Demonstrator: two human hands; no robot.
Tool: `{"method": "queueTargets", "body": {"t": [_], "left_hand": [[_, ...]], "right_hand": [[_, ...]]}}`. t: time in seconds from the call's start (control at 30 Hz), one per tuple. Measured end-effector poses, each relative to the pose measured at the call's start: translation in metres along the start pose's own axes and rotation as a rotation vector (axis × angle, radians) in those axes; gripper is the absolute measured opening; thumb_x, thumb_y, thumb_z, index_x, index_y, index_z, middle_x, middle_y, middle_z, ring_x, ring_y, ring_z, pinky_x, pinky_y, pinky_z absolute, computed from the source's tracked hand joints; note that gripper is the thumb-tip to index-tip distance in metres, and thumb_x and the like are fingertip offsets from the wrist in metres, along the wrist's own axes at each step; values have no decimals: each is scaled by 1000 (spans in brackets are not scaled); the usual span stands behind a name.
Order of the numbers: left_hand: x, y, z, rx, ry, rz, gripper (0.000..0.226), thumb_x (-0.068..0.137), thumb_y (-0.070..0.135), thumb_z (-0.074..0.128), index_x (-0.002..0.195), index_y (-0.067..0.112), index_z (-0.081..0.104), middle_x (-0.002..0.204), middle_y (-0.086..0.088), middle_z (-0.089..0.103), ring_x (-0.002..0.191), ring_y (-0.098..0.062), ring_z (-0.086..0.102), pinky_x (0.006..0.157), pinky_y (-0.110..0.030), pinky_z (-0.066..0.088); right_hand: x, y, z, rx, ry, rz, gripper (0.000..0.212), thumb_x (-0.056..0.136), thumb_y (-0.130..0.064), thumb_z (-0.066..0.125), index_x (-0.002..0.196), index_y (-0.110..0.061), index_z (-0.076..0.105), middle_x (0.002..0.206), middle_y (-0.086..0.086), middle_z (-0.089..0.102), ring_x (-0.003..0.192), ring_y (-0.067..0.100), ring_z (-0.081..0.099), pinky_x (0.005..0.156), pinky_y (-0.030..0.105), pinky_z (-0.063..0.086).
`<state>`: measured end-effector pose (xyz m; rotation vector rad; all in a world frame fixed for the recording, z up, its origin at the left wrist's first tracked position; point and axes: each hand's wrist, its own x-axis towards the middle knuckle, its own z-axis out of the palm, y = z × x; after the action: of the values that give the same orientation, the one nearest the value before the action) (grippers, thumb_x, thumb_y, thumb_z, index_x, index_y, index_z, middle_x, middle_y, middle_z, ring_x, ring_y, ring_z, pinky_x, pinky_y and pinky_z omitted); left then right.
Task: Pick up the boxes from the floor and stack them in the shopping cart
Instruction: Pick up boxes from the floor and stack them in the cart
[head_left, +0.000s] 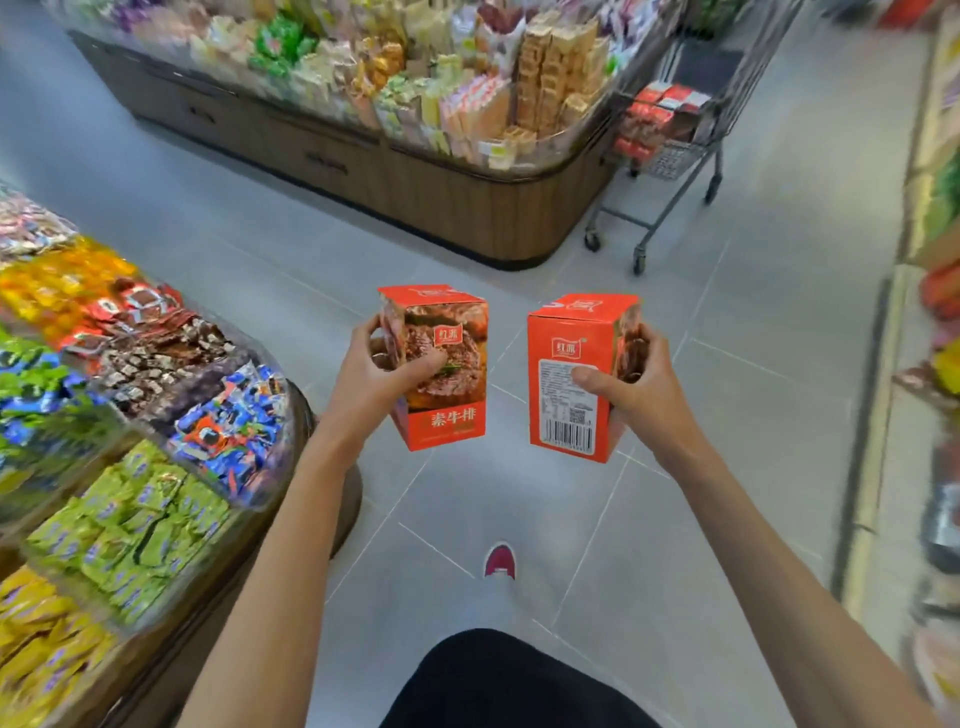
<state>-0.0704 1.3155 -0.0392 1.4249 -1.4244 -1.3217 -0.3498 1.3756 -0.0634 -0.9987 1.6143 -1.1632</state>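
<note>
While both bare arms reach forward over the grey tiled floor (727, 415), each hand carries one upright orange-red cardboard box. The left hand (382, 371) wraps its fingers (371, 327) around the left side of the picture-front box (441, 369), thumb pressed across the printed steak photo, so the grip is closed on it. The right hand (631, 387) clamps the barcode-side box (576, 374), thumb on the white label panel and fingers curled round the far edge. The two boxes sit near each other at the same height, not touching, well above the floor. Ahead to the right stands a grey wire shopping cart (675, 156) just beside a wood-panelled snack display island (467, 208); red packages already lie inside its basket. A bin of wrapped sweets (156, 415) curves along the left. One red shoe (500, 561) shows below, between the arms.
</note>
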Motion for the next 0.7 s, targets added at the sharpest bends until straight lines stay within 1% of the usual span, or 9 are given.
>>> {"method": "queueTargets", "body": {"t": [0.1, 0.17, 0.23, 0.3, 0.4, 0.47, 0.53, 0.6, 0.7], "left_hand": [[41, 14, 29, 26, -31, 16, 116, 47, 65, 79, 146, 25, 34, 128, 3, 58, 106, -11, 65, 82, -26, 55], [73, 24, 49, 31, -44, 37, 115, 47, 67, 78, 145, 26, 34, 131, 2, 57, 109, -14, 63, 83, -27, 54], [107, 32, 68, 21, -51, 51, 113, 48, 67, 77, 145, 28, 34, 131, 3, 56, 111, -14, 63, 84, -28, 54], [141, 37, 83, -12, -59, 62, 111, 49, 66, 78, 144, 30, 35, 130, 4, 57, 111, -13, 63, 84, -27, 55], [189, 49, 103, -43, -62, 47, 104, 49, 64, 78, 140, 34, 38, 124, 10, 59, 106, -9, 65, 76, -19, 54], [229, 59, 118, -62, -70, 43, 101, 49, 63, 79, 138, 36, 40, 122, 9, 61, 107, -11, 65, 78, -24, 54], [269, 71, 137, -62, -121, 44, 103, 49, 62, 82, 140, 33, 42, 123, 5, 63, 109, -15, 66, 85, -32, 56], [303, 84, 157, -46, -179, 57, 105, 51, 62, 83, 142, 32, 42, 125, 4, 63, 109, -15, 66, 87, -34, 57], [347, 96, 184, -33, -231, 84, 101, 54, 58, 82, 142, 31, 42, 124, 7, 64, 107, -6, 67, 76, -22, 57]], "right_hand": [[29, 5, -22, 13, 64, 20, 98, 66, -35, 87, 144, -21, 29, 130, 0, 59, 110, 11, 64, 83, 26, 53], [56, 6, -38, 22, 101, 34, 100, 63, -37, 87, 143, -19, 30, 130, 0, 58, 110, 10, 64, 84, 26, 53], [86, 5, -52, 43, 148, 39, 93, 69, -28, 86, 143, -17, 31, 128, 0, 59, 106, 5, 63, 78, 19, 52], [118, 4, -63, 53, 160, 41, 94, 68, -27, 89, 142, -17, 31, 127, -1, 60, 103, 1, 63, 73, 17, 52], [167, -5, -75, 38, 174, 62, 111, 51, -46, 91, 141, -19, 33, 127, -2, 60, 106, 4, 65, 79, 19, 51], [204, -13, -86, 36, 205, 66, 115, 43, -53, 87, 139, -20, 34, 127, -2, 60, 106, 3, 64, 81, 20, 51], [236, -19, -100, 61, 241, 72, 116, 43, -54, 86, 140, -19, 33, 127, -2, 60, 105, 2, 64, 80, 19, 51], [263, -22, -116, 72, 266, 68, 113, 49, -48, 89, 142, -18, 32, 126, -3, 61, 103, -1, 65, 77, 17, 52], [302, -19, -141, 79, 293, 54, 95, 67, -23, 91, 142, -15, 33, 124, -4, 59, 97, -8, 62, 70, 8, 50]]}}
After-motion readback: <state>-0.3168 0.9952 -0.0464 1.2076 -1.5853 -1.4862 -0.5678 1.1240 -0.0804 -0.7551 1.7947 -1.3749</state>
